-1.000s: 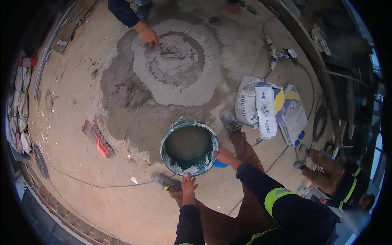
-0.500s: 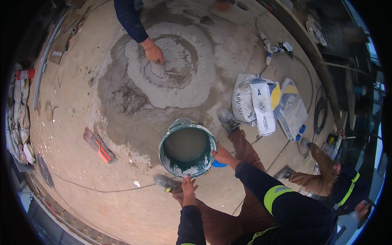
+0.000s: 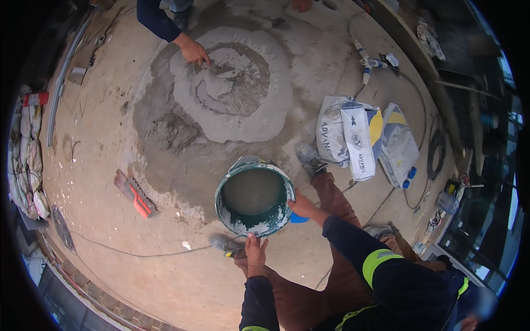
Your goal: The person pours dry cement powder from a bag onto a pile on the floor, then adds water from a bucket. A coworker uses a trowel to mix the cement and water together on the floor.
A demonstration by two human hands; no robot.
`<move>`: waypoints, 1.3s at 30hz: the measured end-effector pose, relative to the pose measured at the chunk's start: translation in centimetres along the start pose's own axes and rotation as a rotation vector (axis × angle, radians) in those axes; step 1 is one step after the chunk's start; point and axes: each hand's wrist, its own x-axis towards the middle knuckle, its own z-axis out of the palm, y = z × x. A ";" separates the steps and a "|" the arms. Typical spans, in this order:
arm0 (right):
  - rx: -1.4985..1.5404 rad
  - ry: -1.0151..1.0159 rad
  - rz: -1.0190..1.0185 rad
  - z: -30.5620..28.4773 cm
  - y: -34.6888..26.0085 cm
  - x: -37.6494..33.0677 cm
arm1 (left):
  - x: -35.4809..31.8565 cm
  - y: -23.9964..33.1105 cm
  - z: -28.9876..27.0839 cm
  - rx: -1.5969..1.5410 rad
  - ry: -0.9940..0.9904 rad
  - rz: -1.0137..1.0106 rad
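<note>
A dark green bucket (image 3: 255, 222) with grey-splashed walls is between my hands, mouth up and slightly tilted, with cloudy grey liquid (image 3: 251, 190) inside. My right hand (image 3: 303, 207) grips its right rim. My left hand (image 3: 255, 254) holds the near rim, thumb on the edge. Beyond the bucket, a ring of pale grey powder or mortar (image 3: 265, 129) lies on the floor, with wet mix (image 3: 243, 83) in its middle. A co-worker's hand (image 3: 193, 51) points over the ring's far left part.
A notched trowel (image 3: 136, 196) with an orange handle lies left of the bucket. Right of it stand an open white bag (image 3: 334, 129) and another bag (image 3: 397, 146). Cables cross the floor (image 3: 149, 255), joining a white connector (image 3: 366, 63). Another person (image 3: 466, 292) is close on my right.
The co-worker's hand has moved left and away from the middle of the ring. The person on the right has come closer to me. My hands keep the same hold on the bucket.
</note>
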 end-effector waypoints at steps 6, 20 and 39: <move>0.076 0.019 -0.066 -0.8 -0.4 -0.3 | -0.6 0.8 1.0 -0.187 -0.037 0.009; 0.266 -0.002 -0.046 -5.4 -4.4 0.2 | -1.4 4.8 4.3 -0.146 -0.067 0.152; 0.660 0.008 0.040 -9.4 -9.9 2.5 | -0.9 14.3 12.9 -0.100 -0.029 0.279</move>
